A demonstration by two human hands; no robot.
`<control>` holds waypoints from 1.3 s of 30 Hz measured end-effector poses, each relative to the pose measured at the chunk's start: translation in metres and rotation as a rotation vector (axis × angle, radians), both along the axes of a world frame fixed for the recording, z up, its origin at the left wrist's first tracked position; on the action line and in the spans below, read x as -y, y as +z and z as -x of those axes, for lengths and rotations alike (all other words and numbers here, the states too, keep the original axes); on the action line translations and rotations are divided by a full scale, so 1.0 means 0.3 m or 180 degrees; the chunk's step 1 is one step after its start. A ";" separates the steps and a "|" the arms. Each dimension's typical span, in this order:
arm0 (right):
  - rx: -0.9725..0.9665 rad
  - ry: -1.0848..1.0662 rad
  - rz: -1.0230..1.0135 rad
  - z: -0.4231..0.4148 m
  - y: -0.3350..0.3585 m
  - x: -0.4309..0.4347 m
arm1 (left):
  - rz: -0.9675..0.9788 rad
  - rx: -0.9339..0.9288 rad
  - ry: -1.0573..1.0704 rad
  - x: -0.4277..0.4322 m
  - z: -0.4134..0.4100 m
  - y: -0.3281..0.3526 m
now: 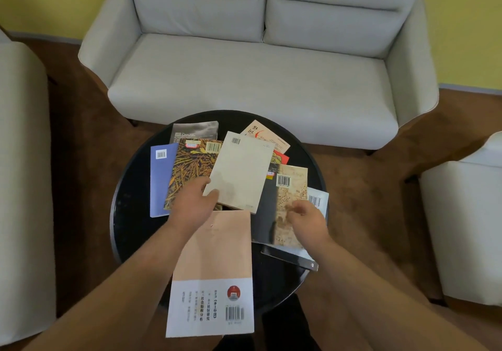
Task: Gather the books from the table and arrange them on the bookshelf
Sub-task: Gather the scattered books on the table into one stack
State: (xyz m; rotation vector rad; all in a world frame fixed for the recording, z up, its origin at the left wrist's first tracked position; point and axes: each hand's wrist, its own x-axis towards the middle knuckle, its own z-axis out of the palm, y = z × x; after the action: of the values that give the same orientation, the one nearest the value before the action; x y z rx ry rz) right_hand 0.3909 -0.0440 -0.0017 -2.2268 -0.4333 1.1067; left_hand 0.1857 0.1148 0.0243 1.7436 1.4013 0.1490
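Observation:
Several books lie scattered on a round black table (127,215). My left hand (194,204) pinches the near left corner of a cream book (241,170) that lies tilted over the others. A pink and white book (217,263) lies nearest me, overhanging the table's front edge. My right hand (307,216) hovers with fingers curled over a map-patterned book (288,201); nothing is in it. A wheat-patterned book (190,168) and a blue book (159,179) lie at the left. No bookshelf is in view.
A light grey two-seat sofa (258,65) stands behind the table. Pale armchairs flank it, one on the left (24,160) and one on the right (467,228). Brown carpet (84,133) surrounds the table. A grey book (195,130) and a peach book (264,134) lie at the table's far side.

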 end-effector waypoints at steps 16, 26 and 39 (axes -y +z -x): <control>-0.1075 -0.0629 0.0494 -0.155 -0.108 -0.078 | 0.0539 -0.0658 0.0309 -0.151 -0.194 -0.157; -0.1328 -0.0477 -0.0437 -0.181 0.058 -0.002 | 0.0564 0.1072 0.1163 -0.106 -0.091 0.053; 0.2015 0.2195 -0.2309 0.136 0.204 0.228 | 0.1287 0.2098 0.2533 0.152 0.381 0.106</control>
State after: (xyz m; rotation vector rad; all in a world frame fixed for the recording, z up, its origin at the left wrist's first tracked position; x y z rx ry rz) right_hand 0.3502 -0.1123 0.0595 -1.7185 -1.6600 0.3584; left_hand 0.0715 0.0693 0.0561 0.6351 1.4008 0.7391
